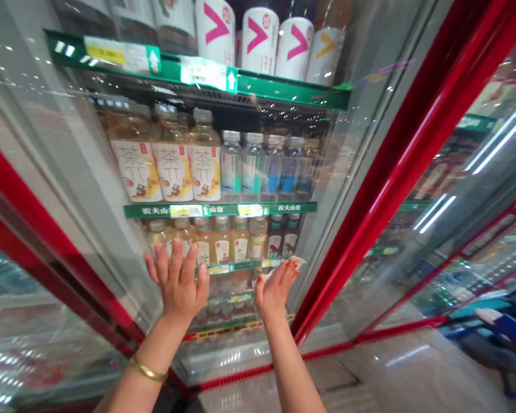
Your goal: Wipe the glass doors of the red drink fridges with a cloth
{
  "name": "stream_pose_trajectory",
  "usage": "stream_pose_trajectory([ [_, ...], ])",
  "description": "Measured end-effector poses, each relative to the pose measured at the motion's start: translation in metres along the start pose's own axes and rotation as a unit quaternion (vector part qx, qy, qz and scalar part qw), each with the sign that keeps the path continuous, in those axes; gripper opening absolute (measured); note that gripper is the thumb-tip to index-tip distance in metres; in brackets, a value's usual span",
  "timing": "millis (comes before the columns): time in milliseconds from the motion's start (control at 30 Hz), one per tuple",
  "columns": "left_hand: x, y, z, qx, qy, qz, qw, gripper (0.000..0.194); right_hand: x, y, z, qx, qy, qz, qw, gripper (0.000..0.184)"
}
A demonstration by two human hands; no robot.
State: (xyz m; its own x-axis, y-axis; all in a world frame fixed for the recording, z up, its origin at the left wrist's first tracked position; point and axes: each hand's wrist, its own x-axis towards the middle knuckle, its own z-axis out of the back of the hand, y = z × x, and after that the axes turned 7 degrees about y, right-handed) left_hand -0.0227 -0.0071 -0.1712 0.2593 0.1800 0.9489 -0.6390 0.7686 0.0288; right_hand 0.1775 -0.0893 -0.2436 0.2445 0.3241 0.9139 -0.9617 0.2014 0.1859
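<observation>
My left hand (pixel 182 289) is raised with its fingers spread in front of the cooler's glass door (pixel 236 354). It holds nothing, and a gold bangle (pixel 148 369) circles that wrist. Whether the palm touches the glass I cannot tell. Lower right of it, my right hand (pixel 273 295) is closed on a thin white piece that looks like a tissue (pixel 300 261), whose edge pokes out past the orange-painted nails. Behind the glass, closest to my fingers, stands a row of small drink bottles (pixel 222 244).
Red door frames (pixel 395 160) run along both sides of the glass. Inside, larger tea bottles (pixel 169 166) and white-labelled bottles (pixel 260 40) fill the upper shelves. At right are a tiled floor (pixel 395 367) and a blurred blue object (pixel 505 330).
</observation>
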Motion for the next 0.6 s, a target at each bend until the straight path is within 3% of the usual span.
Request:
stream_pose_trajectory([
  [67, 0.006, -0.002, -0.010, 0.021, 0.010, -0.004, 1.000, 0.087, 0.021, -0.025, 0.010, -0.004, -0.018, -0.093, 0.996, 0.086],
  [133, 0.006, -0.001, -0.018, 0.045, 0.007, -0.006, 0.999, 0.087, 0.049, -0.028, 0.012, 0.011, -0.018, -0.119, 0.993, 0.086],
  [233, 0.005, -0.001, -0.020, 0.065, 0.002, -0.009, 0.998, 0.087, 0.062, -0.001, 0.005, 0.036, 0.005, -0.009, 0.999, 0.091],
  [300, 0.005, -0.003, -0.018, 0.082, -0.003, -0.010, 0.997, 0.085, 0.041, 0.013, 0.002, 0.042, 0.014, 0.106, 0.993, 0.091],
  [367, 0.007, -0.006, -0.017, 0.103, -0.009, -0.008, 0.995, 0.084, 0.011, 0.007, 0.004, 0.035, 0.014, 0.155, 0.987, 0.089],
  [467, 0.010, -0.009, -0.016, 0.120, -0.014, -0.010, 0.993, 0.082, -0.013, -0.030, 0.012, 0.011, 0.005, 0.067, 0.998, 0.087],
  [533, 0.012, -0.010, -0.017, 0.122, -0.019, -0.013, 0.992, 0.080, -0.002, -0.052, 0.015, 0.011, -0.015, -0.014, 1.000, 0.088],
  [600, 0.013, -0.010, -0.016, 0.122, -0.023, -0.014, 0.992, 0.080, 0.021, -0.056, 0.015, 0.019, -0.035, -0.057, 0.998, 0.087],
])
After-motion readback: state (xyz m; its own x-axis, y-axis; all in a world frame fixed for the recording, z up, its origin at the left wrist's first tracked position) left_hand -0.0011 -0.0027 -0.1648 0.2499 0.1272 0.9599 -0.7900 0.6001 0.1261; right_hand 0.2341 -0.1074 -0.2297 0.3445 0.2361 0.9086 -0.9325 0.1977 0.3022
